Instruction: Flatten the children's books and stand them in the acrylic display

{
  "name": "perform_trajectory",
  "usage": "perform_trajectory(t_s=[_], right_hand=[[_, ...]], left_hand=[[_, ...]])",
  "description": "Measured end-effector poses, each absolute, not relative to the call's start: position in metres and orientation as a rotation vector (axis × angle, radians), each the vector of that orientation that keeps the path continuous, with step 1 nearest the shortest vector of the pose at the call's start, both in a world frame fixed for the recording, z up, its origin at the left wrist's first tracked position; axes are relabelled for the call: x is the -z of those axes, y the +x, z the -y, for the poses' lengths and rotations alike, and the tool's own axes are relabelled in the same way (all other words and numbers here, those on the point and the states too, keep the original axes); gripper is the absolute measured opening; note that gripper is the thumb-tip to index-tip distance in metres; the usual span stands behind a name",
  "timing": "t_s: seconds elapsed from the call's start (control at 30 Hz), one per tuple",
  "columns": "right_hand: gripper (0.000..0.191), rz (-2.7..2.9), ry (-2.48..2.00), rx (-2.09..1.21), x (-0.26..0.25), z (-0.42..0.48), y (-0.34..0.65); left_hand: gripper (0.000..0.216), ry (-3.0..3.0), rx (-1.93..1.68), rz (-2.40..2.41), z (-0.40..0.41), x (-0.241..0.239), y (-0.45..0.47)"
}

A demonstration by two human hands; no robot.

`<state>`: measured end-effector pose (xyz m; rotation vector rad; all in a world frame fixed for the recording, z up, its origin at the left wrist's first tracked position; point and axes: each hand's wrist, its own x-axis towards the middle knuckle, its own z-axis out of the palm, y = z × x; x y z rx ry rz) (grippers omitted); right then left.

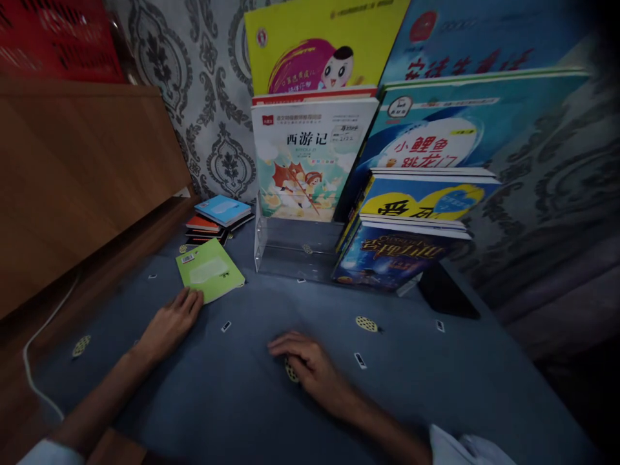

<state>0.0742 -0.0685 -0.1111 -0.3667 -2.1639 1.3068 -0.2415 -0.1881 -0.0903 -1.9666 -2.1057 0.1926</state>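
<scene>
A light green notebook [209, 271] lies on the grey-blue tablecloth at the left, with a white label and a small barcode on its cover. My left hand [172, 320] is at its near corner, fingers curled and pressed together on the edge; the thumb is hidden. Over the middle of the table rests my right hand [312, 371], empty, its fingers stretched to the left and the thumb a little apart. Beyond the green notebook is a small pile of notebooks, topped by a blue one [223, 210].
A clear plastic rack [290, 258] at the back holds several upright picture books, among them a white-topped book [310, 155] and a dark blue book [387, 255]. A black flat object [448, 290] lies right of it. At the left stand a wooden cabinet [87, 187] and a white cable [31, 368].
</scene>
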Motion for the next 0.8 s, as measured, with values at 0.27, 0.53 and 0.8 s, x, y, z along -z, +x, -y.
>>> perform_trajectory(t_s=[0.27, 0.53, 0.8], right_hand=[[0.042, 2.136, -0.393, -1.355, 0.11, 0.067, 0.075], [0.038, 2.088, -0.461, -1.294, 0.115, 0.063, 0.083], [0.036, 2.214, -0.646, -1.018, 0.117, 0.041, 0.103]], left_hand=[[0.046, -1.814, 0.018, 2.394, 0.197, 0.086, -0.251], [0.062, -1.452, 0.135, 2.713, 0.1, 0.107, -0.294], [0.057, -1.676, 0.121, 2.573, 0.108, 0.115, -0.285]])
